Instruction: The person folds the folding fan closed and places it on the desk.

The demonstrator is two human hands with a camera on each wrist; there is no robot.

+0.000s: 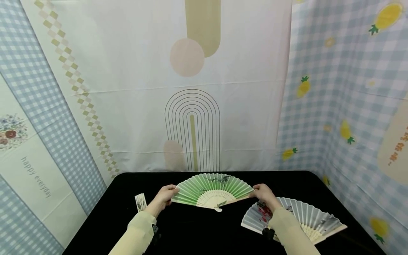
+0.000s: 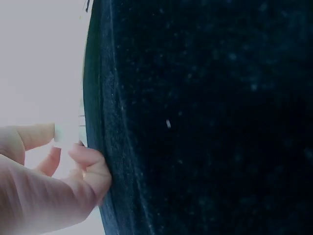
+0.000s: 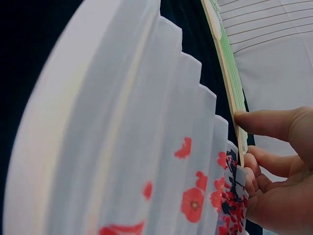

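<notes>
Closest to the camera, the two pale sleeves are coming up from the near edge of the black worktop (image 1: 204, 237), and a grey fan (image 1: 306, 216) with red blossoms is lying spread open by the near right corner, partly under the right forearm.

Both hands are holding a green fan (image 1: 213, 193) fully spread, lifted around the middle of the worktop. The left hand (image 1: 165, 198) is pinching the left outer rib, fingers curled round it; the right hand (image 1: 264, 194) is doing the same on the right outer rib, and the right wrist view is showing the thumb pressing along that thin wooden slat.

Handling-wise, I'm guessing this thing is really light and kind of delicate: thin slats, pleated paper or fabric that'd probably crease or tear if you grabbed the leaf itself. The outer ribs are looking like the stiffest parts, so gripping there, or down at the pivot (image 1: 218, 209), seems safest. Squeezing the pleats is asking for trouble.

There's also a small folded item (image 1: 140, 202) sitting toward the left edge; can't tell what it is.
</notes>
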